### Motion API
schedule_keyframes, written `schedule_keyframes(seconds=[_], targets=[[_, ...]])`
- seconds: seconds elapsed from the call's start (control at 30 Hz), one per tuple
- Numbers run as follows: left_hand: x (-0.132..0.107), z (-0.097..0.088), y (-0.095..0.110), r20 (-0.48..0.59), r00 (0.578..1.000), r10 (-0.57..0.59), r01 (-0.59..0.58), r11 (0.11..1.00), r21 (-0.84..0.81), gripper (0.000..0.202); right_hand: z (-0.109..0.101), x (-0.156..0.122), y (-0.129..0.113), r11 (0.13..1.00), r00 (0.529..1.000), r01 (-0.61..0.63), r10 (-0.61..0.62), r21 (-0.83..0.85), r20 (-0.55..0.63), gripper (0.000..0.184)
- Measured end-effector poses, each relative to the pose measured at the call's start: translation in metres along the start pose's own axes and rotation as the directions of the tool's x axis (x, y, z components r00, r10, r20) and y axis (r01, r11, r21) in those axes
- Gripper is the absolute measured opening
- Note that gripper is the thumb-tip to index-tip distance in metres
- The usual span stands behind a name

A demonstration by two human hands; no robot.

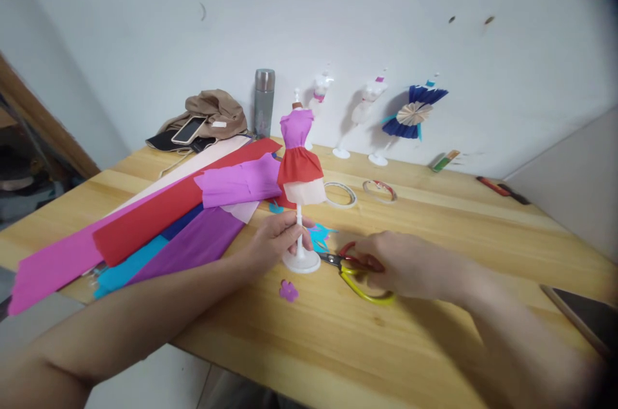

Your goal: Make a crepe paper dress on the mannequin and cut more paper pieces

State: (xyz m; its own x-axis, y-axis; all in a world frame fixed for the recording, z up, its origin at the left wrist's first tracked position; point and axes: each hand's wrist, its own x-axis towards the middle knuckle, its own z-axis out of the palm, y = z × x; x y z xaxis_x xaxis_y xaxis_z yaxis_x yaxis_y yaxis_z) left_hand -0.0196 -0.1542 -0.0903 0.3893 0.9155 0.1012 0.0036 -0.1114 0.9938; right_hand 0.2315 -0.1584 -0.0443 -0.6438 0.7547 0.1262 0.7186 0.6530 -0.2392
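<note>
A small mannequin (pixel 300 132) stands upright in the middle of the table, dressed in a pink-purple paper top, a red skirt and a pale layer below. My left hand (pixel 276 236) is closed around its thin white post, just above the round base. My right hand (pixel 393 262) grips the scissors (pixel 360 274) by their red and yellow handles, which lie low over the tabletop. Their blades point left, close to the mannequin's base. Blue paper scraps (pixel 319 237) lie behind the blades. In front of the base is a purple paper flower (pixel 288 291).
Coloured crepe paper rolls (pixel 154 222) spread across the left. Along the wall stand a thermos (pixel 264 103) and more mannequins (pixel 371 96), one in a blue paper dress (pixel 414 114). Behind are tape rolls (pixel 341 195), a glue stick (pixel 445 160) and a cutter (pixel 502 190). A tablet (pixel 586 315) lies far right.
</note>
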Motion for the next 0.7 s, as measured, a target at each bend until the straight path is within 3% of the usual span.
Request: schedule_keyframes(seconds=[0.1, 0.33, 0.57, 0.7], targets=[[0.000, -0.001, 0.000, 0.027, 1.000, -0.012, 0.013, 0.999, -0.031, 0.038, 0.012, 0.002, -0.003, 0.995, 0.990, -0.006, 0.020, -0.097, 0.143, 0.026], [0.000, -0.001, -0.001, 0.100, 0.995, -0.003, 0.006, 1.000, -0.027, 0.041, 0.014, 0.008, -0.005, 0.994, 0.991, 0.053, -0.041, -0.093, 0.124, 0.034], [-0.001, -0.002, -0.001, 0.089, 0.996, 0.007, -0.005, 1.000, -0.028, 0.041, -0.005, 0.008, 0.006, 0.981, 0.956, -0.067, 0.011, 0.181, 0.293, 0.027], [0.000, -0.003, 0.001, 0.048, 0.999, -0.007, 0.010, 0.998, -0.057, 0.040, -0.030, -0.004, 0.025, 0.872, 0.936, -0.215, 0.056, 0.440, 0.347, 0.020]])
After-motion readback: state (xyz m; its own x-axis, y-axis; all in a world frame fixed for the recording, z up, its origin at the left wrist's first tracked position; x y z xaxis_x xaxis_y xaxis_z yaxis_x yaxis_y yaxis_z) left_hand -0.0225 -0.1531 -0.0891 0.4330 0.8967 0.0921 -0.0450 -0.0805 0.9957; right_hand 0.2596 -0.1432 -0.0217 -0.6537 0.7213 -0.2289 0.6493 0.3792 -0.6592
